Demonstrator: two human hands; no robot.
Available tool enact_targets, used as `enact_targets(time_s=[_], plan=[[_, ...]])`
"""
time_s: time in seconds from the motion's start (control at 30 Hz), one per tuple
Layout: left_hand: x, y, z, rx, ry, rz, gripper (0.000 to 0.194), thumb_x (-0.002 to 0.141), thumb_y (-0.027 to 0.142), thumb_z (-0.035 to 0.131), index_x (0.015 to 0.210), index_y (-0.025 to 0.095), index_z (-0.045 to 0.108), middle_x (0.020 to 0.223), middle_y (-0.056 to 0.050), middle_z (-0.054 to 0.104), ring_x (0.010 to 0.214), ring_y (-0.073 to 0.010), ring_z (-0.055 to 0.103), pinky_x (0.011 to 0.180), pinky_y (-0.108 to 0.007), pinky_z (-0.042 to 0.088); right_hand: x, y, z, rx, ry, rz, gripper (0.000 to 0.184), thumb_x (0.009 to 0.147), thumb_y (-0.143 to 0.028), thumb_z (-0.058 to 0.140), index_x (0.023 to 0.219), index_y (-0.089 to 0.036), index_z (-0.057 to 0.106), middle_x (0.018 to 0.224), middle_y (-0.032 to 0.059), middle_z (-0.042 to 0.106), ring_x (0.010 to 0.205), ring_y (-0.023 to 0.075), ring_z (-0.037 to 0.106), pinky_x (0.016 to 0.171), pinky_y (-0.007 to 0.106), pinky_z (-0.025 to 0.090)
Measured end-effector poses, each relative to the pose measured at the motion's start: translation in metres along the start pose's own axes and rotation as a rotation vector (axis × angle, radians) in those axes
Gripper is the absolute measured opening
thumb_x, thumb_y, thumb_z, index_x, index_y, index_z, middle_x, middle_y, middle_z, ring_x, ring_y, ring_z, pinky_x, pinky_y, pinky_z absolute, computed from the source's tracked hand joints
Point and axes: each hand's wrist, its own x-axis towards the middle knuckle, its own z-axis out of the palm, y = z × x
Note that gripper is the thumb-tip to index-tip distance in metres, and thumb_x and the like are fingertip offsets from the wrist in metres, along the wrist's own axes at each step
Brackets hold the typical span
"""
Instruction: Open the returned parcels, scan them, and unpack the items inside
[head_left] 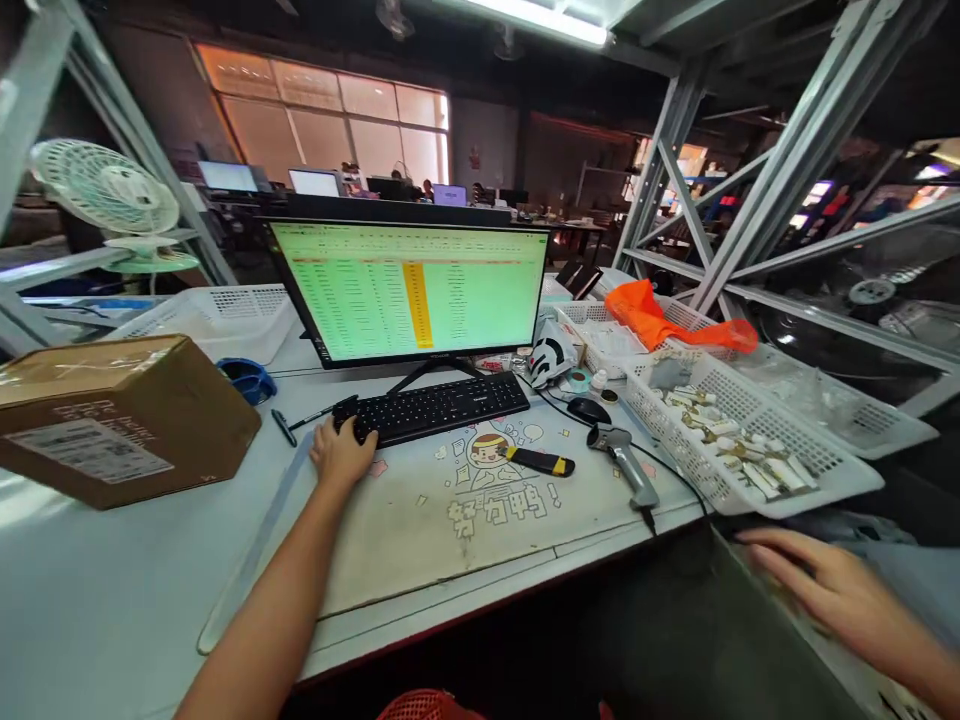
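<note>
My left hand [343, 452] lies at the left end of the black keyboard [442, 405], its fingers spread over the keys. Low at the right, my right hand [832, 580] reaches over a dark grey panel [780, 640], beside the table's front edge. Its fingers look stretched out, with a gap between two of them; slight blur hides whether the fingertips touch the panel. Above the keyboard stands a lit monitor [420, 290] showing a spreadsheet. On the printed desk mat [405, 540] lie a yellow-and-black utility knife [540, 460] and a grey barcode scanner [626, 465].
A cardboard box [127, 420] stands at the left, near a pen [285, 427] and a blue tape ring [247, 380]. A black mouse [589, 411] lies by the scanner. At right, a white basket [679, 455] holds several small white-and-brass parts, with orange mesh [660, 315] behind.
</note>
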Motion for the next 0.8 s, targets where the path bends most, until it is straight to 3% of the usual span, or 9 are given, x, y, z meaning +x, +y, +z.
enact_targets(time_s=[0.07, 0.1, 0.17, 0.27, 0.37, 0.5, 0.6, 0.73, 0.8], plan=[[-0.004, -0.006, -0.001, -0.006, 0.005, -0.008, 0.066, 0.091, 0.045, 0.052, 0.146, 0.008, 0.053, 0.16, -0.028, 0.031, 0.152, -0.0449, 0.024, 0.12, -0.064, 0.026, 0.015, -0.046, 0.038, 0.044, -0.187, -0.128, 0.039, 0.098, -0.059, 0.042, 0.109, -0.041, 0.075, 0.113, 0.0078, 0.074, 0.11, 0.0278, 0.07, 0.097, 0.043, 0.059], [-0.006, -0.009, -0.002, -0.015, -0.001, -0.005, 0.067, 0.092, 0.046, 0.052, 0.146, 0.007, 0.053, 0.16, -0.029, 0.031, 0.152, -0.0448, 0.024, 0.12, -0.063, 0.026, 0.029, -0.067, 0.06, -0.006, -0.193, -0.135, 0.04, 0.101, -0.049, 0.041, 0.114, -0.033, 0.074, 0.117, 0.0093, 0.073, 0.114, 0.0285, 0.068, 0.102, 0.044, 0.056], [-0.009, -0.012, -0.006, -0.04, -0.022, 0.006, 0.066, 0.092, 0.046, 0.051, 0.145, 0.007, 0.053, 0.16, -0.029, 0.031, 0.151, -0.0444, 0.026, 0.121, -0.061, 0.027, 0.06, -0.094, 0.104, -0.222, -0.098, 0.005, 0.039, 0.099, -0.037, 0.047, 0.123, -0.017, 0.07, 0.121, 0.0166, 0.069, 0.116, 0.0336, 0.065, 0.102, 0.048, 0.053], [-0.012, -0.011, -0.01, -0.068, -0.043, 0.026, 0.063, 0.092, 0.045, 0.051, 0.143, 0.007, 0.056, 0.16, -0.028, 0.031, 0.151, -0.0446, 0.027, 0.122, -0.06, 0.027, 0.093, -0.093, 0.148, -0.425, -0.062, 0.234, 0.05, 0.097, -0.036, 0.057, 0.139, -0.009, 0.057, 0.126, 0.0237, 0.065, 0.115, 0.038, 0.064, 0.096, 0.048, 0.052], [-0.014, -0.006, -0.01, -0.08, -0.061, 0.048, 0.061, 0.091, 0.043, 0.053, 0.142, 0.009, 0.057, 0.161, -0.027, 0.029, 0.152, -0.0446, 0.025, 0.123, -0.06, 0.025, 0.097, -0.064, 0.16, -0.424, -0.079, 0.342, 0.049, 0.099, -0.032, 0.055, 0.143, -0.01, 0.052, 0.122, 0.0221, 0.067, 0.111, 0.0347, 0.067, 0.092, 0.043, 0.051], [-0.015, -0.003, -0.005, -0.079, -0.092, 0.064, 0.061, 0.09, 0.042, 0.055, 0.142, 0.01, 0.057, 0.162, -0.027, 0.027, 0.153, -0.0449, 0.021, 0.121, -0.063, 0.026, 0.087, -0.04, 0.149, -0.428, -0.053, 0.421, 0.042, 0.097, -0.026, 0.054, 0.133, -0.004, 0.058, 0.115, 0.026, 0.068, 0.109, 0.0374, 0.066, 0.092, 0.045, 0.05], [-0.013, -0.005, 0.0, -0.062, -0.116, 0.082, 0.062, 0.087, 0.043, 0.057, 0.14, 0.011, 0.058, 0.163, -0.027, 0.025, 0.154, -0.0462, 0.019, 0.12, -0.066, 0.026, 0.088, -0.054, 0.15, -0.43, 0.033, 0.395, 0.044, 0.099, -0.025, 0.048, 0.133, 0.002, 0.057, 0.125, 0.0325, 0.06, 0.121, 0.043, 0.057, 0.1, 0.053, 0.044], [-0.011, -0.004, 0.002, -0.036, -0.12, 0.13, 0.063, 0.087, 0.045, 0.058, 0.14, 0.011, 0.058, 0.165, -0.025, 0.022, 0.155, -0.0462, 0.015, 0.121, -0.067, 0.024, 0.13, -0.095, 0.176, -0.332, 0.012, 0.111, 0.042, 0.1, -0.03, 0.048, 0.139, -0.017, 0.059, 0.143, 0.0152, 0.056, 0.131, 0.0285, 0.049, 0.113, 0.036, 0.037], [-0.014, -0.002, 0.0, -0.029, -0.119, 0.133, 0.062, 0.088, 0.043, 0.059, 0.14, 0.01, 0.058, 0.166, -0.025, 0.021, 0.155, -0.045, 0.014, 0.123, -0.065, 0.021, 0.162, -0.108, 0.191, -0.302, 0.009, 0.067, 0.043, 0.101, -0.029, 0.046, 0.141, -0.019, 0.057, 0.146, 0.0139, 0.053, 0.133, 0.0266, 0.047, 0.112, 0.034, 0.036]])
